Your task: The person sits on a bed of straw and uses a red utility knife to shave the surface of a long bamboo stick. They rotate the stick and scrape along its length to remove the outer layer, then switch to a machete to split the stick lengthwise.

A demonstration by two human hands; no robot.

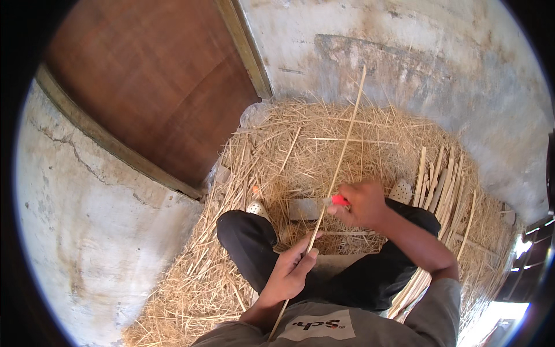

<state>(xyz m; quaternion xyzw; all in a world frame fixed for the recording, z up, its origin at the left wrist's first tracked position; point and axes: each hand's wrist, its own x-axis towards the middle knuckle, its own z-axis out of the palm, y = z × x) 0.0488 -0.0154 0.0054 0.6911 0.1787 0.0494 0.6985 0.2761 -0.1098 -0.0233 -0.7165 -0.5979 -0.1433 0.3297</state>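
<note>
Gripping a long bamboo strip (338, 162) in our closed left hand (289, 272), we press what seems a red-handled blade (338, 200), clenched in our right hand (364, 203), against it; straw litter (289, 150) and stacked slats (442, 179) crowd the wall's (433, 63) edge.

Long pale bamboo strip (338, 159) — slanted, blade (312, 208) against it.

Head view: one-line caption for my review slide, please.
Left hand steadies a long cane strip while right hand works a red-handled blade along it, above straw shavings.

Cracked plaster wall (87, 191), brown wooden door (156, 87) — straw-littered floor (191, 289)
</note>
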